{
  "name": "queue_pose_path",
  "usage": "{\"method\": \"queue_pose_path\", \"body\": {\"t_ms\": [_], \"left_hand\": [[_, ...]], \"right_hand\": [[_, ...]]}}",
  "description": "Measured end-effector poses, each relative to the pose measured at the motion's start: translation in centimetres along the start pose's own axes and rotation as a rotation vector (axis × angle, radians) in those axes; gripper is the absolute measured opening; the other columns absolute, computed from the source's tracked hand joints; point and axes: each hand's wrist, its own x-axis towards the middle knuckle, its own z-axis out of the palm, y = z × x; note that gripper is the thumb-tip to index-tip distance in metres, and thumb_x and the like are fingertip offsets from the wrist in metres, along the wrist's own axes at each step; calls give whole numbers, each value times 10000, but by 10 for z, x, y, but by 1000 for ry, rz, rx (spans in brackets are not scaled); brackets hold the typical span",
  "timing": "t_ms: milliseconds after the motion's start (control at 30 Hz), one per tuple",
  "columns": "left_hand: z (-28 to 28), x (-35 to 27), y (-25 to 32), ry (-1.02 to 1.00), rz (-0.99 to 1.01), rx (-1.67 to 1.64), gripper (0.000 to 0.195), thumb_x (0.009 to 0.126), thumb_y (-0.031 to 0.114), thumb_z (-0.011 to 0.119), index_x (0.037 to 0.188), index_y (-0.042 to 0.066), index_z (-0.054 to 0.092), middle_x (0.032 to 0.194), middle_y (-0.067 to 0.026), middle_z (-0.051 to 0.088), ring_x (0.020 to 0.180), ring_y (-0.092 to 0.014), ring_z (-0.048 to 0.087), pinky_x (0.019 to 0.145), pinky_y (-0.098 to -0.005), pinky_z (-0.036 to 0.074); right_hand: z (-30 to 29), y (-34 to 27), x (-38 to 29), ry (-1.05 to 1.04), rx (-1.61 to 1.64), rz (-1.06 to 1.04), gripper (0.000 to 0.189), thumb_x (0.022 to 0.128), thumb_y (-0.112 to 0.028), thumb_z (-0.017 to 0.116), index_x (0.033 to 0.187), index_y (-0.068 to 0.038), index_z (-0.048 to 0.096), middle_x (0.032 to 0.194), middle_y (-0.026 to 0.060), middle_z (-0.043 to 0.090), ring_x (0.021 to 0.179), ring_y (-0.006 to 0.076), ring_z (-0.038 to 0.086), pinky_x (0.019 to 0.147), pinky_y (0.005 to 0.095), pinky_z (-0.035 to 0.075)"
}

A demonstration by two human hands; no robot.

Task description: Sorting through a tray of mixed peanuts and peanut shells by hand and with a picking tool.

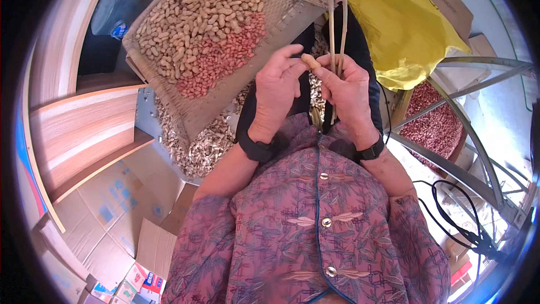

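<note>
An unshelled peanut (pixel 311 61) is between my two hands, above my lap. The thumb and fingers of my right hand (pixel 345 85) pinch it, and they also hold a bent wooden strip tool (pixel 331 17) that stands up from the hand. My left hand (pixel 278 84) has its fingertips at the peanut's left end; whether they grip it I cannot tell. Up and to the left lies a woven tray (pixel 283 8) with unshelled peanuts (pixel 211 0) and, along its lower right part, shelled red peanut kernels (pixel 219 61).
Empty peanut shells (pixel 202 147) lie heaped below the tray. At the right, a container of red kernels (pixel 434 126) sits behind a curved metal frame (pixel 464 114) and black cables (pixel 457 185). A yellow plastic sheet (pixel 396 17) covers the upper right. Wooden shelving (pixel 84 131) and cardboard (pixel 114 202) are at the left.
</note>
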Motion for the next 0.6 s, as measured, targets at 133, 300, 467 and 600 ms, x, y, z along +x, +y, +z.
{"method": "queue_pose_path", "body": {"t_ms": [133,300,467,600], "left_hand": [[12,-8,-2,-21,-203,-428,134,861,71,579,961,-15,555,734,-27,593,426,-23,371,359,-171,273],[14,-12,-2,-53,-264,-538,119,855,44,565,957,-19,570,723,-16,580,430,-10,373,355,-159,260],[16,-18,15,-40,-135,-462,143,865,57,549,989,-7,580,788,-28,610,436,-12,377,362,-158,260],[14,-24,19,-36,-118,-193,191,875,74,540,1026,-30,593,778,-27,616,463,-3,379,387,-155,276]], "right_hand": [[-3,12,-6,99,-295,-313,74,791,-18,630,857,-13,595,627,6,544,513,66,498,469,211,397],[-4,15,-13,124,-460,-525,132,762,-4,639,889,-18,605,717,77,572,610,150,552,558,263,445],[-16,17,-11,91,-350,-431,228,767,-9,630,992,-37,608,751,113,563,657,233,568,600,292,459],[-20,15,-10,66,-640,-694,304,806,-33,593,1108,-49,563,829,138,557,723,309,570,617,333,471]]}}
